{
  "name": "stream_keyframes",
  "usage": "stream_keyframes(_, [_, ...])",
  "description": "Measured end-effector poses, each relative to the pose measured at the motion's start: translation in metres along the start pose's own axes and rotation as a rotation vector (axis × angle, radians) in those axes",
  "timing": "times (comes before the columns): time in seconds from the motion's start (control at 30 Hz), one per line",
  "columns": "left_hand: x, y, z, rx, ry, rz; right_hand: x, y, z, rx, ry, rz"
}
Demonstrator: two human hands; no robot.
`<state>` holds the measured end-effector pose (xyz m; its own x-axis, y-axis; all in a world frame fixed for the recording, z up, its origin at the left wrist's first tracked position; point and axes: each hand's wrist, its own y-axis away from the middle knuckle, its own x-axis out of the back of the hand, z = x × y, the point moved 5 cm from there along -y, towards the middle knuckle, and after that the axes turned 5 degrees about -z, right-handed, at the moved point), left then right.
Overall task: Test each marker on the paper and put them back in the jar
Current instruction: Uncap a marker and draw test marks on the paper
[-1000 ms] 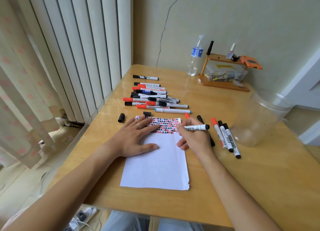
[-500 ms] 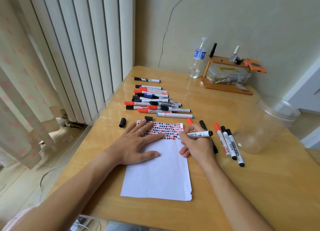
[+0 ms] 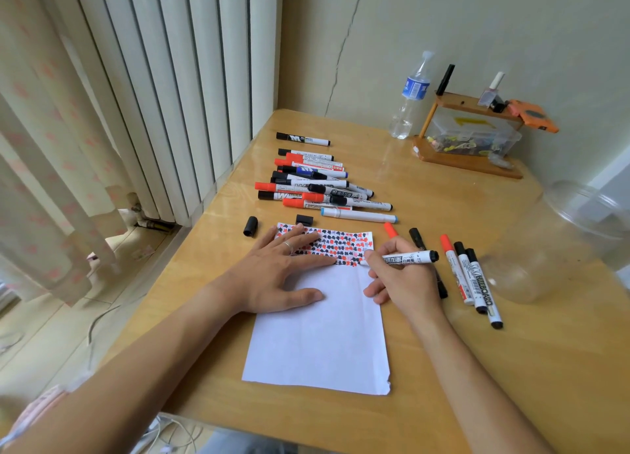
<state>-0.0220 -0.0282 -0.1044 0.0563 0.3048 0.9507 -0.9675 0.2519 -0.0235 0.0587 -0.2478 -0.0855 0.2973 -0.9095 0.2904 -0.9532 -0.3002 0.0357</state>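
A white sheet of paper (image 3: 320,337) lies on the wooden table, its top band filled with red and black test marks. My left hand (image 3: 276,276) rests flat on the sheet's upper left. My right hand (image 3: 402,279) grips a white marker with a black end (image 3: 409,258), its tip on the paper at the right end of the marks. A pile of several markers (image 3: 313,184) lies beyond the paper. More markers (image 3: 470,276) lie to the right of my right hand. The clear plastic jar (image 3: 559,242) stands at the far right.
Two loose black caps (image 3: 250,226) sit near the paper's top left corner. A water bottle (image 3: 410,95) and a wooden rack with a plastic box (image 3: 470,140) stand at the back by the wall. A radiator and curtain are on the left.
The marker tip in my right hand has shifted slightly along the lower row of marks. The camera view dropped a little. My left hand stays flat on the paper.
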Motion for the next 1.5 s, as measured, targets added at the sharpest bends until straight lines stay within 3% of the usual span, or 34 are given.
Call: stream_keyframes(1.5, [0.0008,-0.0002,0.0,0.002,-0.018,0.002,-0.0005,-0.0011,0.0026,-0.01,0.067,0.03])
